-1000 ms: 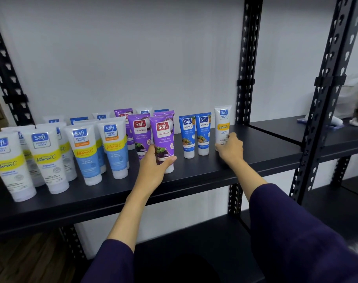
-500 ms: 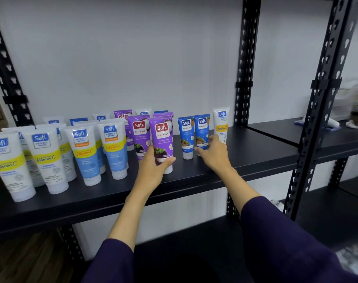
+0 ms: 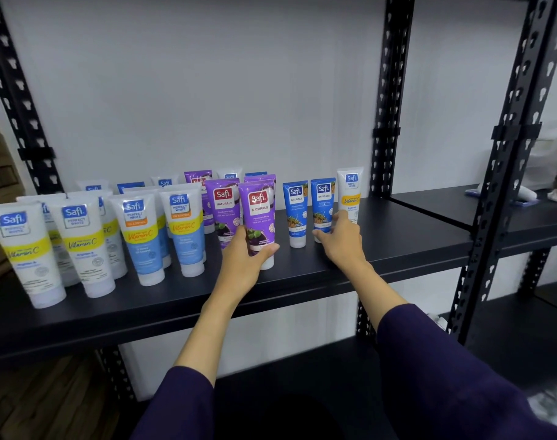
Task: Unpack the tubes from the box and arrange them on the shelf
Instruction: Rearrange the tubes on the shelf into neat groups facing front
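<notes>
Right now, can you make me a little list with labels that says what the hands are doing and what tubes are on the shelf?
place: black shelf on a metal rack, white wall behind
left hand: grips the front purple tube low down
right hand: fingers at the base of a small blue tube
next to it: another small blue tube and a small white tube with yellow band, both upright
left side: big white tubes with yellow bands and blue-bottomed ones, standing in rows
box: not in view
</notes>
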The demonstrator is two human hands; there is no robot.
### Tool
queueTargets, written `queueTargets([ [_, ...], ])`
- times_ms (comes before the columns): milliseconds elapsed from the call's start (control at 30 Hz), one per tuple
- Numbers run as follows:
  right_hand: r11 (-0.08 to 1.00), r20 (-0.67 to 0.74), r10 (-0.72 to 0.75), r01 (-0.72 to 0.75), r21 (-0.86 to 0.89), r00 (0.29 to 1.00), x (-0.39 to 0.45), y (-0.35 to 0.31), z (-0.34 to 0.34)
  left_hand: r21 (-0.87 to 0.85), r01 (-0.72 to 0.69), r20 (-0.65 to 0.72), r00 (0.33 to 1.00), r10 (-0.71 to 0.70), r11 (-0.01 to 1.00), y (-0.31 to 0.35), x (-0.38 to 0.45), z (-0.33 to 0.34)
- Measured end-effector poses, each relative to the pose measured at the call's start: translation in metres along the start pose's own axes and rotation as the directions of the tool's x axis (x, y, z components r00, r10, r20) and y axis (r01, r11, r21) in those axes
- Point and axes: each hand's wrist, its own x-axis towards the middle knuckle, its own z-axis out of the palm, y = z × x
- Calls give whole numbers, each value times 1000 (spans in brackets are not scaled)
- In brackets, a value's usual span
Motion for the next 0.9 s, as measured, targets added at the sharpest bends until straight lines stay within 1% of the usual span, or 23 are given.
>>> queueTargets([
  [67, 999, -63, -24, 21, -43, 998, -4, 0, 1, 37, -11, -18, 1000, 12, 999, -1, -1, 1],
  [100, 997, -94, -39, 33, -64, 995, -7, -1, 1, 87, -23, -37, 999, 26, 996, -2, -1, 1],
  [167, 996, -104, -75, 68, -62, 992, -15, -3, 4, 180, -39, -73, 996, 53, 983, -5, -1, 2],
  [200, 994, -78, -102, 99, -48, 992, -20, -6, 7, 189, -47, -87, 994, 65, 981, -6, -2, 2],
  [267, 982, -15, -185, 184, -40, 983, -32, -13, 15, 156, -68, -118, 989, 87, 985, -5, -5, 1],
  [400, 934, 89, -328, 337, -117, 941, -55, -31, 31, 106, -73, -244, 965, 97, 992, 2, -16, -11],
  [467, 913, 129, -340, 360, -191, 931, -65, -38, 38, 110, -69, -295, 950, 99, 992, 4, -21, -16],
  [633, 868, 165, -322, 361, -341, 932, -77, -43, 40, 143, 8, -289, 957, 34, 990, 3, -23, -26],
  [767, 858, 171, -309, 352, -374, 936, -79, -44, 36, 200, 7, -344, 937, 64, 980, -4, -24, -22],
  [900, 864, 157, -307, 344, -368, 939, -80, -43, 37, 284, 42, -395, 916, 77, 958, -8, -23, -18],
])
